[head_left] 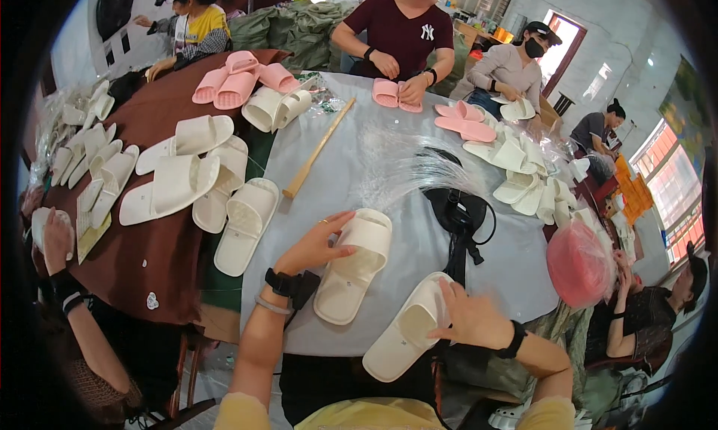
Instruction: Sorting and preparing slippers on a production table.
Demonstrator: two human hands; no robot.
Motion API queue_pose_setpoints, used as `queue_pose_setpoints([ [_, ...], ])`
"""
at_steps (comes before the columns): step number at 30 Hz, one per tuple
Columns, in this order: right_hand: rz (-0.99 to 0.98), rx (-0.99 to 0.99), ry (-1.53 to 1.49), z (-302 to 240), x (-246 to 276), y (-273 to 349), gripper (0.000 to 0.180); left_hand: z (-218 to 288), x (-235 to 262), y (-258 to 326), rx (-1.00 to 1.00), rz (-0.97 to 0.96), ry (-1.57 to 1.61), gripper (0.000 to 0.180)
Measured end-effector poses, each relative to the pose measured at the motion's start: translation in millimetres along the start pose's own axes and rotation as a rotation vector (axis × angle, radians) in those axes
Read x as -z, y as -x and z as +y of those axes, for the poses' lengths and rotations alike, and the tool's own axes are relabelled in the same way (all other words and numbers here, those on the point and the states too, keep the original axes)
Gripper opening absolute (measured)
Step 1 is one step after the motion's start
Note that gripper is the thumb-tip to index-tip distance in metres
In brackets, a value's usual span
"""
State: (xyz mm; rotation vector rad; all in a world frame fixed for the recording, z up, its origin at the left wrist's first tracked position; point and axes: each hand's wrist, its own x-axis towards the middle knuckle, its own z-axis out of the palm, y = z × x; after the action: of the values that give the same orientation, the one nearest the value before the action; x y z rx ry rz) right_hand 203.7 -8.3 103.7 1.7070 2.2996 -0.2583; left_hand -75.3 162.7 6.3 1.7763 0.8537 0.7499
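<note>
In front of me are two cream-white open-toe slippers with wide straps. The left slipper (345, 283) lies on the grey cloth, and my left hand (318, 243) holds its strap side, thumb over the strap's edge and fingers along the rim. The right slipper (400, 342) is tilted over the near table edge. My right hand (476, 319) grips it by the strap from the right, slightly blurred, with some fingers hidden behind the strap. Just beyond the slippers lies a fan of clear plastic bags (407, 164), beside a black strapped object (456, 213).
A wooden stick (320, 147) lies left of the bags. More white slippers (168, 187) cover the brown cloth (176, 262) at left. Pink slippers (243, 78) stand farther back. A pink wrapped bundle (577, 262) is at right. Several co-workers sit or stand around the table.
</note>
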Motion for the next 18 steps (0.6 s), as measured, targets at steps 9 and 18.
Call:
queue_pose_setpoints([
  [9,0.294,0.16,-0.178,17.1,-12.7,-52.4,0.07,22.4,-7.5,8.6,-0.119,-0.156,-0.421,0.074],
  [18,0.758,0.262,-0.582,-3.0,46.8,-24.1,0.041,24.0,20.8,32.0,0.163,-0.375,-0.255,0.075],
])
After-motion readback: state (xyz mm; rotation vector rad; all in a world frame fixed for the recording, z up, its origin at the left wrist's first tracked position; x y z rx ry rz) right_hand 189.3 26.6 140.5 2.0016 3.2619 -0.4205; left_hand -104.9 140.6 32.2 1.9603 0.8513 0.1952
